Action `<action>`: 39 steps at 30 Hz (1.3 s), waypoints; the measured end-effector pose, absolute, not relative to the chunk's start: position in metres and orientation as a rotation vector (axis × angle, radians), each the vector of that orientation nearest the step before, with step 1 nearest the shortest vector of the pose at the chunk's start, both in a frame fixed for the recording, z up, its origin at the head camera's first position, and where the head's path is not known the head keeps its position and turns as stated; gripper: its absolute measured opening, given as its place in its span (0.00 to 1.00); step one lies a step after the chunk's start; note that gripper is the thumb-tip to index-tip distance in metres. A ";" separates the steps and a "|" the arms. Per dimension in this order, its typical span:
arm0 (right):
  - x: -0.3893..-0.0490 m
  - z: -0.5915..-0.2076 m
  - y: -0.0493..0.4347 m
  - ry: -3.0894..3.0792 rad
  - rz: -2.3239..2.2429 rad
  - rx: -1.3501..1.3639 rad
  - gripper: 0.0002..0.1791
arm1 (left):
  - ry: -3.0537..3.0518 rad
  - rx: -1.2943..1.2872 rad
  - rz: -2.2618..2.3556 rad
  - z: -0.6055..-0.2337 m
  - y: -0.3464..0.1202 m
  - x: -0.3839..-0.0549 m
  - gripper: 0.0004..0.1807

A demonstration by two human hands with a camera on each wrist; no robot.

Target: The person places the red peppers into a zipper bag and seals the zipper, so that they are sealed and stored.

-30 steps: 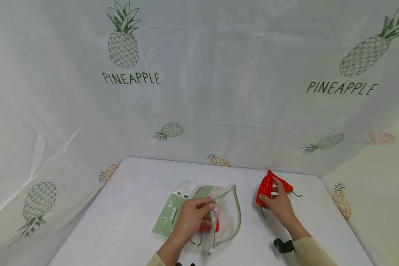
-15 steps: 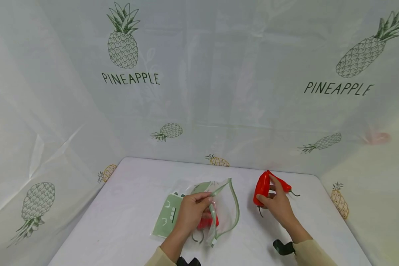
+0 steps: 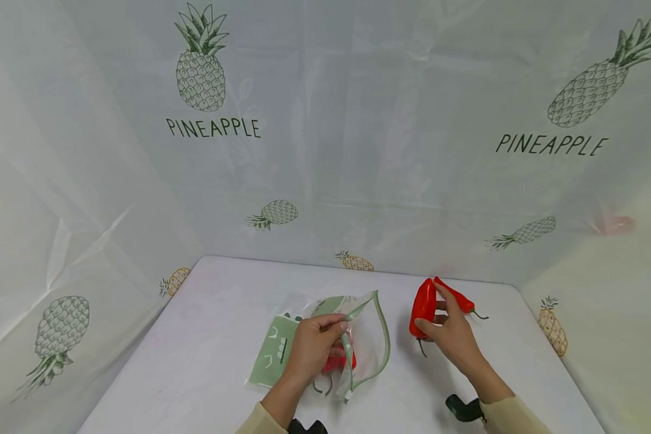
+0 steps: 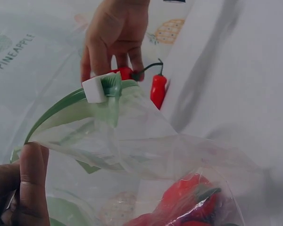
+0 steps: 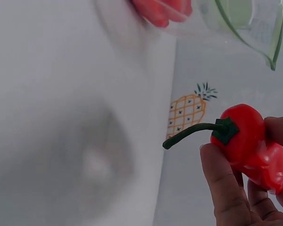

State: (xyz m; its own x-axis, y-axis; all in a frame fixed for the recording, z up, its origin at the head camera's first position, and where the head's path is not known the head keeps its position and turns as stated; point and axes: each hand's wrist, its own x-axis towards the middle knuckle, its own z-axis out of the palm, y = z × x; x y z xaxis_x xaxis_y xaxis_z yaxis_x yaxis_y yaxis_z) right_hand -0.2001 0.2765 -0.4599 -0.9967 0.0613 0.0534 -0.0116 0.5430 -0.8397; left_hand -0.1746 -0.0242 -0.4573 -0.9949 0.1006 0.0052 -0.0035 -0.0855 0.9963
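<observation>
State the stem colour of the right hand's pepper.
The stem is green, clearest in the right wrist view.

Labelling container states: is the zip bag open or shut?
Open: in the head view, the green rims of the bag stand apart, with the left hand pinching one.

Held pepper [image 5: 243, 136] is properly glossy, smooth skin with bright highlights, looks like shiny plastic tbh. Its stem [image 5: 191, 133] is duller, closer to matt. The other pepper [image 3: 458, 297] has a smooth, slightly shiny skin too. Bag [image 4: 146, 122] is thin clear plastic, crinkly and catching glare, with a smooth green plastic rim [image 3: 384, 319] and a hard-looking white plastic slider [image 4: 94, 90]. Table [image 3: 195, 337] is smooth and mostly matt. Backdrop [image 3: 331, 120] looks like thin plastic sheeting, creased, with a soft sheen. Sleeve [image 3: 512, 416] is matt cloth.
</observation>
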 end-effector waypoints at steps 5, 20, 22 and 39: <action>-0.195 -0.454 0.271 -2.692 1.470 -0.033 0.59 | 2.090 0.121 2.256 -0.458 -0.025 -0.174 0.14; -0.182 -0.443 0.256 -2.664 1.532 0.010 0.57 | 2.109 0.104 2.237 -0.457 -0.024 -0.171 0.12; -0.181 -0.441 0.254 -2.660 1.544 0.021 0.57 | 2.115 0.108 2.238 -0.457 -0.024 -0.172 0.12; -0.164 -0.426 0.229 -2.689 1.681 0.032 0.56 | 2.132 0.112 2.223 -0.455 -0.024 -0.170 0.12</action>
